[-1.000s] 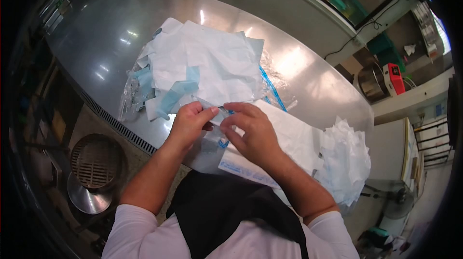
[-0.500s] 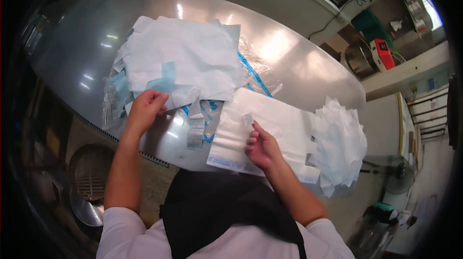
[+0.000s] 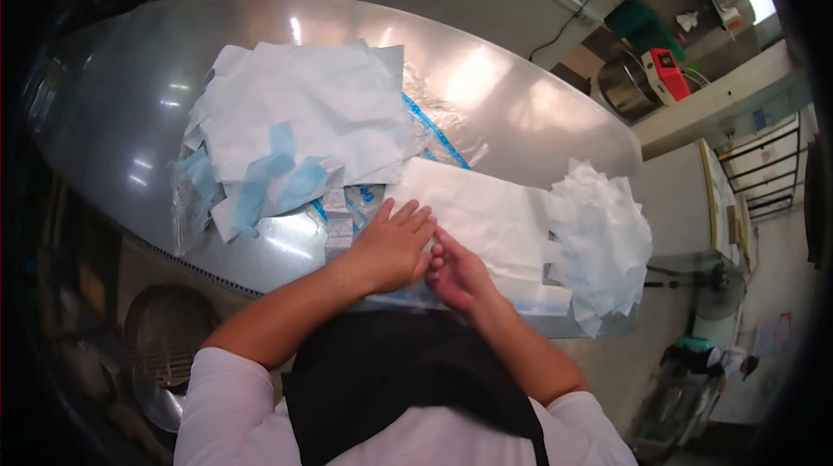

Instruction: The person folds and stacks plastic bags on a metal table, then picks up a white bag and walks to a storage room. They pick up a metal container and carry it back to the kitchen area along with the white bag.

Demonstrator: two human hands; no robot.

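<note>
My left hand (image 3: 395,245) lies palm down over the left end of a flat stack of white plastic bags (image 3: 486,219), its fingers stretched out. Just right of it, my right hand (image 3: 457,275) is closed, fingers curled and thumb side against the left fingertips; whatever it pinches is hidden. A spread pile of white sheets (image 3: 304,110) with light blue pieces (image 3: 260,184) covers the table to the left. Beneath my left wrist, a grey printed strip (image 3: 338,227) sticks out. A ruffled bunch of thin white sheets (image 3: 599,245) sits at the stack's right end.
The steel table (image 3: 113,110) has its near edge close to my black apron (image 3: 390,379). Clear wrapping with a blue band (image 3: 438,132) lies behind the bags. A round basket (image 3: 169,336) stands below on the left; a metal bowl (image 3: 626,88) is back right.
My left hand has moved right from the sheet pile onto the bags, meeting my right hand. The small translucent piece in my right fingers is now hidden. Blue pieces lie more exposed.
</note>
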